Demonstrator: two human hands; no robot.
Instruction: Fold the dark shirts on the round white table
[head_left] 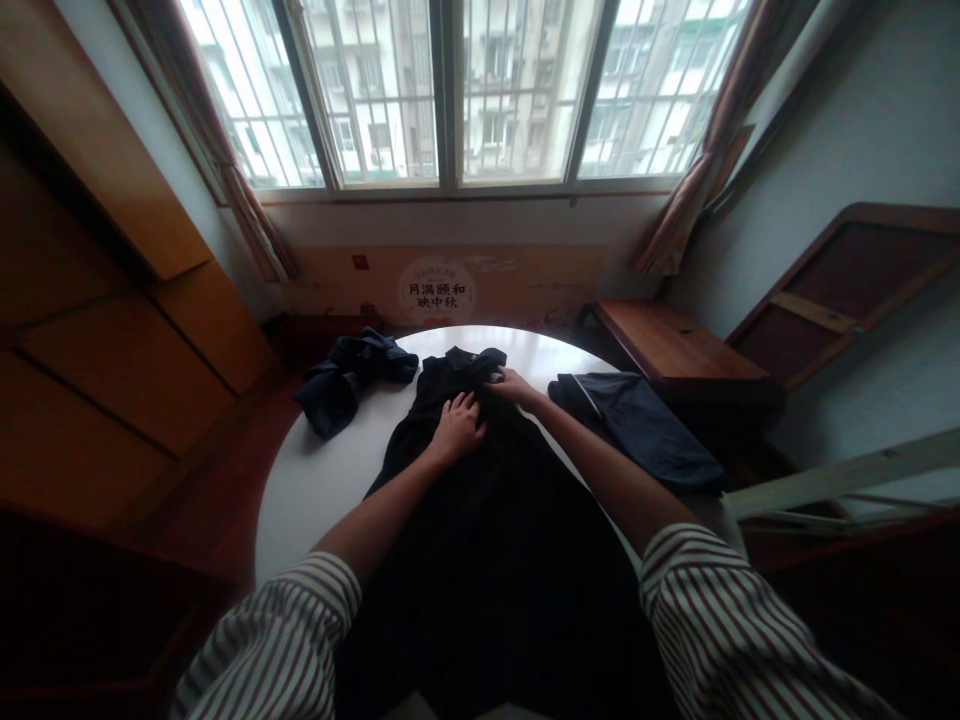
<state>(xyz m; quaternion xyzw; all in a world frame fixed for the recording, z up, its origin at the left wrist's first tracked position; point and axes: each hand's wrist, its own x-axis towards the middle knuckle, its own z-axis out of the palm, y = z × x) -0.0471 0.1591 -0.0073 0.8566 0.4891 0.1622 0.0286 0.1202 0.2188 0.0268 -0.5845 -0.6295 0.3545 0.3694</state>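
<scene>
Looks like you're straightening the black garment, which lies under both hands. Your left hand rests on it, fingers loosely spread; your right hand seems to pinch cloth just beyond. Next move probably needs that left palm steady.

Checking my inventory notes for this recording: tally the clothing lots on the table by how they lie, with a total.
Laid out: 1 (black garment)
Crumpled: 1 (dark blue bundle)
Folded: 1 (dark blue lot, number of pieces unclear)
Total: 3 lots
</scene>
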